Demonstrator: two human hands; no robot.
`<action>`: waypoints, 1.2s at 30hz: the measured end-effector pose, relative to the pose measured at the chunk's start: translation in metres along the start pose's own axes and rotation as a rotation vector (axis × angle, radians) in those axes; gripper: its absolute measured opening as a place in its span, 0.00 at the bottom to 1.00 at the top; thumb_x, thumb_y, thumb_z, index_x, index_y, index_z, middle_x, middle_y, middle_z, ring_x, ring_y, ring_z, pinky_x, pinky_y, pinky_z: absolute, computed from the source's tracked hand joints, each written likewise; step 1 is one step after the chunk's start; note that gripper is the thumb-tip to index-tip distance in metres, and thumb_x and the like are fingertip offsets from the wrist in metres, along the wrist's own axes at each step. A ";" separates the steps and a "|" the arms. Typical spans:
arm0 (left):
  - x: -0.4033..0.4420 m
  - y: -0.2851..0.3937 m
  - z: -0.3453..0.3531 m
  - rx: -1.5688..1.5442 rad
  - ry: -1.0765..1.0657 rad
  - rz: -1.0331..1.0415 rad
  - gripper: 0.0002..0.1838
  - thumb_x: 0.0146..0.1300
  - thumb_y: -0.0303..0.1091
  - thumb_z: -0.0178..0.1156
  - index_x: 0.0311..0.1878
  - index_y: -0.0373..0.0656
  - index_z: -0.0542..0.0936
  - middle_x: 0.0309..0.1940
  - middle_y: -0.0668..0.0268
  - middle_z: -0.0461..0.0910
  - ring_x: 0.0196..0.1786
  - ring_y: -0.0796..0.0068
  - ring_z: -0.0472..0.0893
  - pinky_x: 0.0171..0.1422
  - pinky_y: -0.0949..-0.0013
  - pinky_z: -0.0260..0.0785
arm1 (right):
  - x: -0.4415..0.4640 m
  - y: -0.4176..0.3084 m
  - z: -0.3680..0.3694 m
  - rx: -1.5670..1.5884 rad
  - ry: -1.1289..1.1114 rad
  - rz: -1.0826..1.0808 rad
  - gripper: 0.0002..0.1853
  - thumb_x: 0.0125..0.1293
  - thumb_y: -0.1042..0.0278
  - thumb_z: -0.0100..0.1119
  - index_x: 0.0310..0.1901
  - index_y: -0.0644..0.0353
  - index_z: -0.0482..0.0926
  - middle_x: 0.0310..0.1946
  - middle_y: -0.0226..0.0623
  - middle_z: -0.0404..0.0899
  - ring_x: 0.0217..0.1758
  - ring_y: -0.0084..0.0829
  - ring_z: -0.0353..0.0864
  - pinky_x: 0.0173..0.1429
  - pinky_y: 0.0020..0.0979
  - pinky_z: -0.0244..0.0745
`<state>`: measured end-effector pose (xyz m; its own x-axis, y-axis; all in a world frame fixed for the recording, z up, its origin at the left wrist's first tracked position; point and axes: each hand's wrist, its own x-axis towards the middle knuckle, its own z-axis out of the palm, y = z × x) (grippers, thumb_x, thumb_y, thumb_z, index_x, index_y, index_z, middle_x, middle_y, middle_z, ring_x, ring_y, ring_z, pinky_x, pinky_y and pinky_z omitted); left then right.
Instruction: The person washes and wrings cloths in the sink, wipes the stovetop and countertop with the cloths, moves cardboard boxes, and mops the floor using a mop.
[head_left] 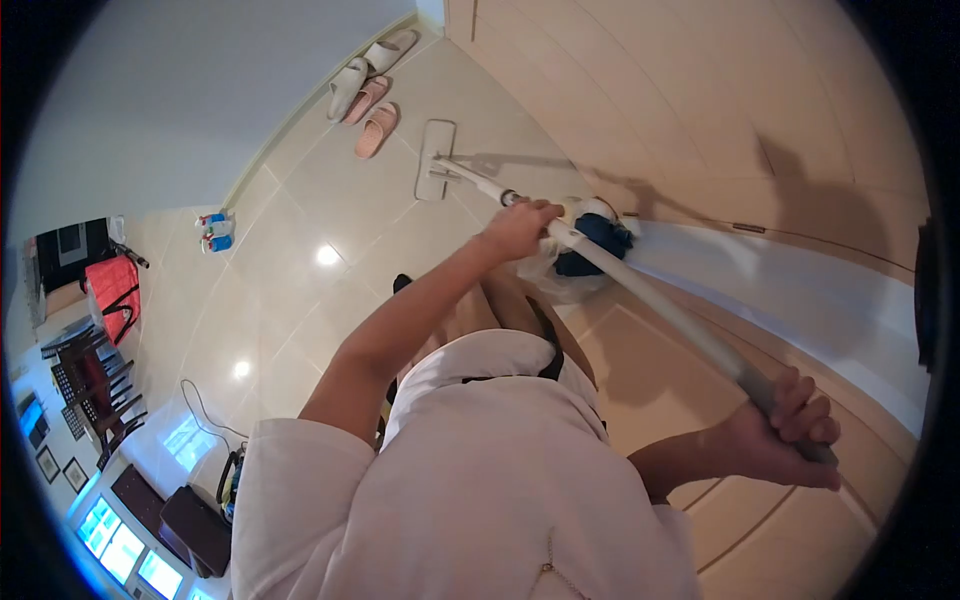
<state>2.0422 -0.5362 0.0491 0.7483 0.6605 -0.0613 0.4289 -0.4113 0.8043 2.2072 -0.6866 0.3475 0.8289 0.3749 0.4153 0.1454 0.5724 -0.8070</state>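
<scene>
A flat mop with a long pale handle (660, 310) runs diagonally across the head view. Its rectangular head (435, 160) lies flat on the tiled floor. Around the middle of the handle, near its collar, my left hand (518, 228) is closed. My right hand (785, 435) is wrapped round the grey grip at the upper end, over to the right. Beneath the handle, a clear plastic bag (565, 285) and a dark blue bundle (597, 245) rest beside the cabinet; the handle partly covers them.
Grey slippers (348, 88) and pink slippers (377, 130) lie along the wall. Blue-and-white bottles (215, 232) stand on the floor at left. A red bag (113, 298), chairs (95, 385) and a cable (205, 410) are farther left. Light wooden cabinet doors (690, 110) border the right.
</scene>
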 end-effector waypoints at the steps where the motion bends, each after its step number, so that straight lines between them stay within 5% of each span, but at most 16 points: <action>1: -0.005 -0.005 0.001 0.002 0.008 -0.003 0.21 0.48 0.23 0.58 0.49 0.46 0.73 0.45 0.58 0.76 0.49 0.53 0.75 0.55 0.55 0.67 | -0.008 0.005 0.004 -0.006 -0.052 0.003 0.33 0.57 0.25 0.38 0.20 0.53 0.64 0.09 0.24 0.50 0.14 0.20 0.49 0.25 0.25 0.47; 9: 0.000 0.033 0.045 0.044 0.006 0.044 0.28 0.46 0.19 0.55 0.55 0.40 0.65 0.56 0.48 0.66 0.61 0.49 0.65 0.70 0.54 0.51 | -0.003 -0.038 -0.016 -0.044 -0.221 -0.072 0.32 0.58 0.25 0.36 0.22 0.51 0.64 0.11 0.24 0.56 0.14 0.20 0.51 0.26 0.26 0.50; 12: 0.012 0.062 0.065 -0.059 0.007 0.123 0.29 0.45 0.19 0.57 0.54 0.39 0.66 0.55 0.49 0.67 0.60 0.49 0.66 0.70 0.53 0.49 | -0.014 -0.060 -0.002 -0.117 -0.128 -0.207 0.32 0.62 0.30 0.34 0.18 0.53 0.62 0.11 0.24 0.48 0.15 0.20 0.47 0.26 0.27 0.48; 15: 0.022 0.080 0.080 -0.152 -0.071 0.218 0.29 0.43 0.20 0.59 0.53 0.40 0.66 0.54 0.53 0.68 0.59 0.49 0.67 0.68 0.54 0.54 | -0.029 -0.068 0.015 -0.409 0.064 -0.409 0.31 0.62 0.30 0.33 0.17 0.52 0.59 0.10 0.24 0.47 0.15 0.21 0.47 0.28 0.30 0.49; 19: 0.021 0.088 0.090 -0.119 -0.041 0.164 0.25 0.47 0.25 0.58 0.52 0.43 0.68 0.48 0.57 0.72 0.53 0.50 0.71 0.55 0.53 0.67 | -0.023 -0.071 0.015 -0.310 -0.073 -0.391 0.30 0.62 0.30 0.35 0.17 0.51 0.58 0.09 0.23 0.48 0.16 0.20 0.47 0.27 0.29 0.48; 21: 0.010 0.092 0.073 -0.098 0.004 0.144 0.24 0.48 0.26 0.57 0.52 0.44 0.68 0.48 0.57 0.72 0.53 0.49 0.71 0.51 0.53 0.70 | -0.010 -0.074 0.013 -0.137 -0.637 -0.343 0.29 0.66 0.35 0.33 0.31 0.53 0.72 0.12 0.25 0.59 0.13 0.22 0.58 0.19 0.24 0.57; 28: -0.088 0.056 -0.001 -0.023 0.118 -0.154 0.24 0.49 0.26 0.57 0.53 0.45 0.66 0.49 0.58 0.71 0.53 0.52 0.72 0.52 0.55 0.70 | -0.033 -0.060 0.073 0.322 -0.730 -0.127 0.33 0.62 0.29 0.27 0.24 0.54 0.65 0.10 0.27 0.54 0.12 0.24 0.54 0.22 0.28 0.58; 30: -0.128 0.039 -0.022 0.020 0.274 -0.229 0.26 0.49 0.30 0.59 0.53 0.45 0.67 0.49 0.56 0.72 0.52 0.50 0.73 0.51 0.55 0.70 | -0.051 -0.052 0.098 0.449 -0.763 -0.047 0.28 0.68 0.39 0.32 0.19 0.53 0.59 0.09 0.26 0.52 0.10 0.24 0.50 0.20 0.30 0.55; 36: -0.271 -0.041 -0.076 0.019 0.437 -0.551 0.27 0.52 0.26 0.58 0.57 0.46 0.65 0.57 0.54 0.69 0.60 0.50 0.67 0.60 0.56 0.65 | -0.145 -0.007 0.148 0.487 -0.908 0.250 0.30 0.60 0.29 0.39 0.18 0.49 0.57 0.10 0.21 0.53 0.16 0.19 0.48 0.27 0.28 0.48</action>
<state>1.7836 -0.6506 0.0779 0.1487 0.9662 -0.2107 0.6989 0.0480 0.7136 2.0065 -0.6371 0.3554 0.0614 0.8112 0.5815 -0.3724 0.5591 -0.7407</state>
